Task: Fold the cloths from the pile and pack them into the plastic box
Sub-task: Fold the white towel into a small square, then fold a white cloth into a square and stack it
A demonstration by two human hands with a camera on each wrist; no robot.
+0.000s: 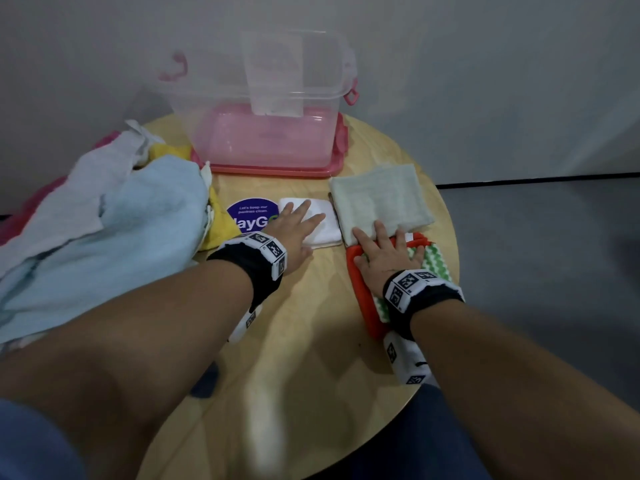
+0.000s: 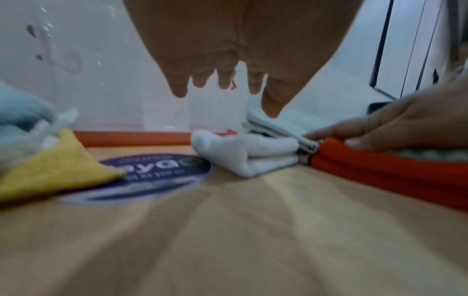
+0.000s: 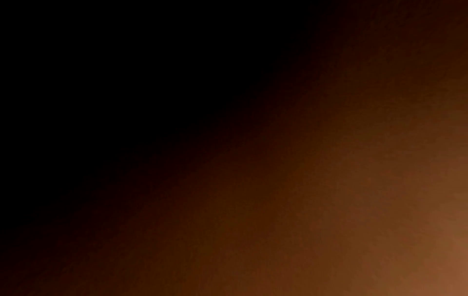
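A folded white cloth (image 1: 320, 225) (image 2: 250, 158) lies mid-table. My left hand (image 1: 304, 230) (image 2: 228, 86) is spread over it with straight fingers; contact is unclear. My right hand (image 1: 374, 247) (image 2: 380, 130) presses flat on a folded orange cloth with a green-and-white wavy face (image 1: 360, 296) (image 2: 380, 172). Its fingertips reach the near edge of a folded pale green cloth (image 1: 381, 199). The clear plastic box (image 1: 270, 109) (image 2: 101, 80) stands open at the back on its pink lid (image 1: 277, 169). The unfolded pile (image 1: 104, 230) fills the left. The right wrist view is dark.
The round wooden table (image 1: 304, 323) carries a purple round sticker (image 1: 251, 211) (image 2: 157, 166) left of the white cloth. A yellow cloth corner (image 1: 221, 233) (image 2: 55, 168) sticks out of the pile beside it. Grey floor (image 1: 536, 271) lies past the table's right edge.
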